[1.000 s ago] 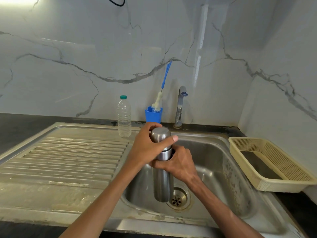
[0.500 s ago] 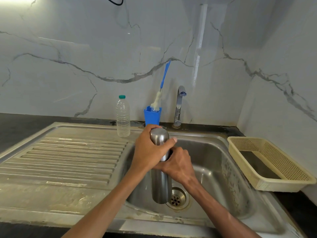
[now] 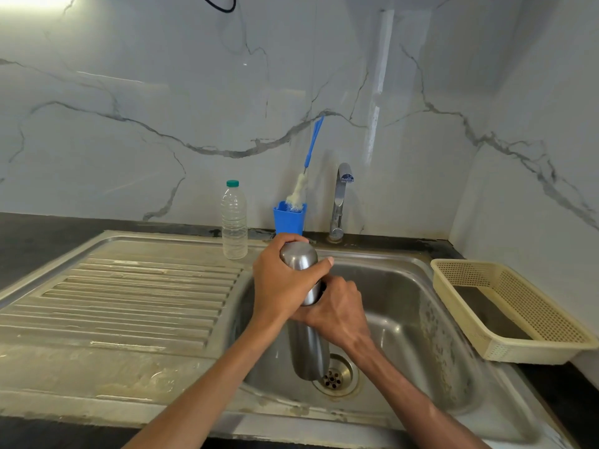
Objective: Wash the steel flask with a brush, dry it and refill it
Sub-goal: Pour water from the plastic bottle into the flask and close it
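No text, label, brand or number can be read on anything here.

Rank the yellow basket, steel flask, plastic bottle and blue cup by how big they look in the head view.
1. Yellow basket, by far the largest.
2. Steel flask, though nearness to the camera flatters it.
3. Plastic bottle.
4. Blue cup, smallest.

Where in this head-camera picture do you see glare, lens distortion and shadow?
Head view: glare whitens the top left corner of the marble wall; the wide lens bows the sink rim and wall lines towards the edges; the left hand and right hand shade the steel flask below them.
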